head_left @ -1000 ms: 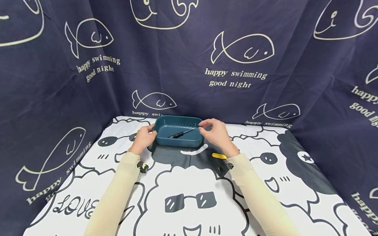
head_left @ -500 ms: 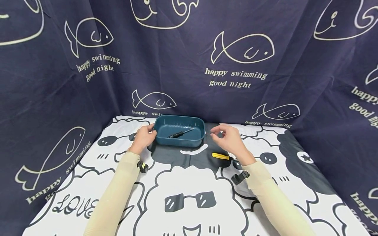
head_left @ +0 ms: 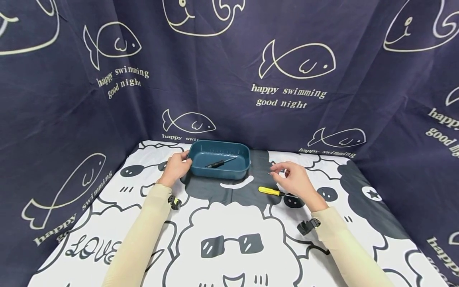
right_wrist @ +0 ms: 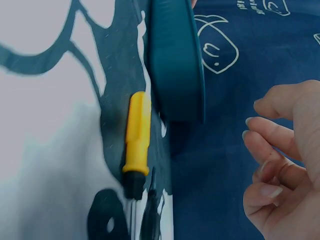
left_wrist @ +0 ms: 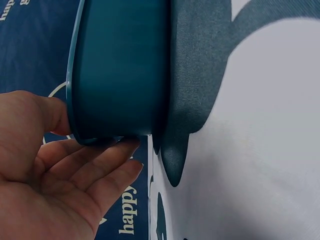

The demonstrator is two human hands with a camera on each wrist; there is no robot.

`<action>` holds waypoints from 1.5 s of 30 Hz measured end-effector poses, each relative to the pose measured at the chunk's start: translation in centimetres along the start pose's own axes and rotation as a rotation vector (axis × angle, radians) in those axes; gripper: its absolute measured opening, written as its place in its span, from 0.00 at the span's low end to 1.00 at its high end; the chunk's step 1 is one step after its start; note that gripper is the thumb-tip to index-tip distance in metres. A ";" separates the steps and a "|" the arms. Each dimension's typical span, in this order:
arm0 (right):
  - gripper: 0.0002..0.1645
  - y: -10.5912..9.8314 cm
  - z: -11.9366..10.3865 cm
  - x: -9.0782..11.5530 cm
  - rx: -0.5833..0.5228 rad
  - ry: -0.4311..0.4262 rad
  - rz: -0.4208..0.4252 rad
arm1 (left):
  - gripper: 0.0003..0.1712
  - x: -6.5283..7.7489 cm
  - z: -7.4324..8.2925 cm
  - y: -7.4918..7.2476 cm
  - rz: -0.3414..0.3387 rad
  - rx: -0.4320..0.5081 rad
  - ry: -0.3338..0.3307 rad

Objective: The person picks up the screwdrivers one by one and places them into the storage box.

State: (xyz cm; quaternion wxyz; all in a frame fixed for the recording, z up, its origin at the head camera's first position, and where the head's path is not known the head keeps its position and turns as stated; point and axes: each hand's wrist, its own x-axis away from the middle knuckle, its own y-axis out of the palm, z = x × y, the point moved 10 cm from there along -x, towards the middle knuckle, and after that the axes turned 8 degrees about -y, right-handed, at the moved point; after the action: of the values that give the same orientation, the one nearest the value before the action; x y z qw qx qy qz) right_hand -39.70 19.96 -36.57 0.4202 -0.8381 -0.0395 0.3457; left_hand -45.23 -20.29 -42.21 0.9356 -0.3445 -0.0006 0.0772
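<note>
A dark teal rectangular tray [head_left: 220,174] stands at the back of the table. My left hand [head_left: 175,169] holds its left end, thumb at the rim [left_wrist: 71,75] and fingers against the outer end wall. Inside the tray lies a black-handled screwdriver [head_left: 216,164]. My right hand [head_left: 295,181] hovers to the tray's right, fingers loosely bent and thumb apart from them, holding nothing. In front of it a yellow-handled screwdriver [head_left: 269,191] lies on the cloth, shaft pointing right. Beside that, in the right wrist view, lies a thin dark pointed tool [right_wrist: 150,215], mostly hidden by the hand in the head view.
A white and dark grey cartoon sheep cloth [head_left: 229,223] covers the table. Navy fabric [head_left: 229,79] with fish drawings hangs close behind the tray and along both sides. Each wrist carries a small black camera on a strap [head_left: 309,226].
My right hand has left the tray's right end and moved right and toward the front, uncovering the yellow screwdriver's shaft. The left hand and tray have stayed in place.
</note>
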 end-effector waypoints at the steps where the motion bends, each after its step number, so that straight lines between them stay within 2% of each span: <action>1: 0.08 0.0 0.2 0.2 0.000 0.002 -0.009 | 0.30 0.0 0.0 0.0 -0.001 0.001 -0.004; 8: 0.09 0.3 2.0 1.5 -0.019 0.046 -0.055 | 0.31 -0.2 -0.2 0.2 -0.001 0.003 -0.002; 18: 0.11 2.0 3.9 2.8 -0.060 0.069 -0.132 | 0.31 0.0 -0.3 0.2 -0.002 0.013 -0.004; 37: 0.10 3.4 5.7 3.7 -0.122 0.100 -0.206 | 0.30 -0.1 -0.3 -0.1 0.000 0.015 -0.001; 45: 0.11 4.1 6.4 4.5 -0.148 0.121 -0.274 | 0.31 0.3 0.0 0.0 -0.009 0.016 -0.004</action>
State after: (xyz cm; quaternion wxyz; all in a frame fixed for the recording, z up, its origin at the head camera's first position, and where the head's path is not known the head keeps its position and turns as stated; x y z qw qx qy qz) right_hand -41.16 23.25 -44.62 0.4020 -0.8729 -0.1532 0.2302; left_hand -44.98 -20.22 -42.24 0.9386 -0.3370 -0.0036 0.0740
